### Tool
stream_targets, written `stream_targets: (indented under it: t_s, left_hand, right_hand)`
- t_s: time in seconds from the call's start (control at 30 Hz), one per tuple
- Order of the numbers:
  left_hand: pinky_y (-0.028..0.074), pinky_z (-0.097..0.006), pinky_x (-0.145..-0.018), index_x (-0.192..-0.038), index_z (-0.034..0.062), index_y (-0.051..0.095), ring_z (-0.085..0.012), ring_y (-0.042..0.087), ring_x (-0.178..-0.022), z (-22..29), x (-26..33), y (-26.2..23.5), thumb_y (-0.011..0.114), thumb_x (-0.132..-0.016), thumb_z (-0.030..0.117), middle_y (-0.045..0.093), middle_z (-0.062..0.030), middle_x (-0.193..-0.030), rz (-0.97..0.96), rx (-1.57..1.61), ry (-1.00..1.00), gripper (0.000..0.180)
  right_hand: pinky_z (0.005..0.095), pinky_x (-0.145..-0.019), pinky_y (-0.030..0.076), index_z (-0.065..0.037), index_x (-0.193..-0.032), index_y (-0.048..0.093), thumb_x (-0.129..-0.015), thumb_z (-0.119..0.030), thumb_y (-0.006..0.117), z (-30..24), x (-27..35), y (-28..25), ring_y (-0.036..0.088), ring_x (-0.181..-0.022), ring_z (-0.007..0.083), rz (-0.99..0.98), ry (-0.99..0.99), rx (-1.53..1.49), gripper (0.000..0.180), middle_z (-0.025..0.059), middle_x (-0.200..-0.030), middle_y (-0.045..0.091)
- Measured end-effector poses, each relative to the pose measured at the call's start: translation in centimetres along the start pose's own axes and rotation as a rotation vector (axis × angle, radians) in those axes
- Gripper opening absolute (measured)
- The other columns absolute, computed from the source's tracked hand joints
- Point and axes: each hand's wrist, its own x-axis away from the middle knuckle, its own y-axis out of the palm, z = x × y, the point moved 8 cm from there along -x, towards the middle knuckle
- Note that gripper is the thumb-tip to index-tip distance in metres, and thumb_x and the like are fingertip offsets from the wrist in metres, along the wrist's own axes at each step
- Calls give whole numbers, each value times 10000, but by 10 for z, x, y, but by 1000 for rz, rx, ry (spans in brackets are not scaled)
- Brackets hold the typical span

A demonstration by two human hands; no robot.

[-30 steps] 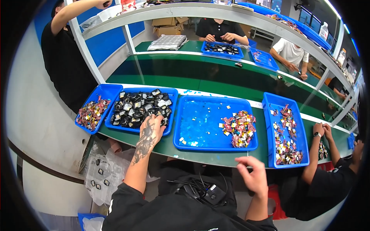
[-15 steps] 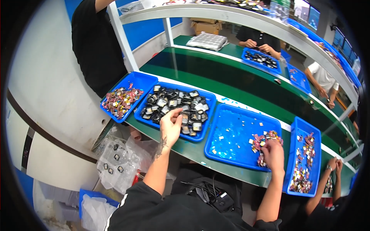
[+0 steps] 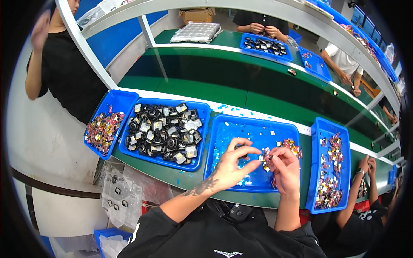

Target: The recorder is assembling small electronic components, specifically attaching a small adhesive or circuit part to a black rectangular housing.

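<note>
1. Left hand (image 3: 232, 169): over the near part of the middle blue tray (image 3: 247, 127), thumb and fingers curved wide apart; nothing seen in its grasp.
2. Right hand (image 3: 285, 170): just beside it, thumb and fingertips drawn close at the pink parts (image 3: 297, 149); whether one is gripped cannot be told.
3. Pink parts: heaped in the right side of that tray, partly hidden by the right hand.
4. Green counter (image 3: 185, 179): also bears a tray of black modules (image 3: 171, 131) to the left and a narrow blue tray (image 3: 327, 125) to the right.
5. Far side: a co-worker's hands (image 3: 264, 30) above a tray of black pieces (image 3: 266, 45).
</note>
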Motion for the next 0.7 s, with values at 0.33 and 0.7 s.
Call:
stream_targets:
  t_s: [0.33,0.7]
  left_hand:
    - [504,-323,-781,-862,56,695,-199,624,-913,2,-9,8,790,-764,141,547,-106,-1108,-67,-231,138,160]
    - [451,-379,-810,-802,12,700,-287,546,-945,-4,19,-11,776,-600,4,559,-143,-988,111,-453,304,216]
  right_hand:
    - [190,-582,416,2,-929,649,-889,-45,646,18,6,1,539,-661,43,35,65,159,61,1,-797,632]
    - [347,-683,486,-3,-884,644,-844,-161,649,8,11,37,634,-806,248,-154,-239,562,163,149,-869,637]
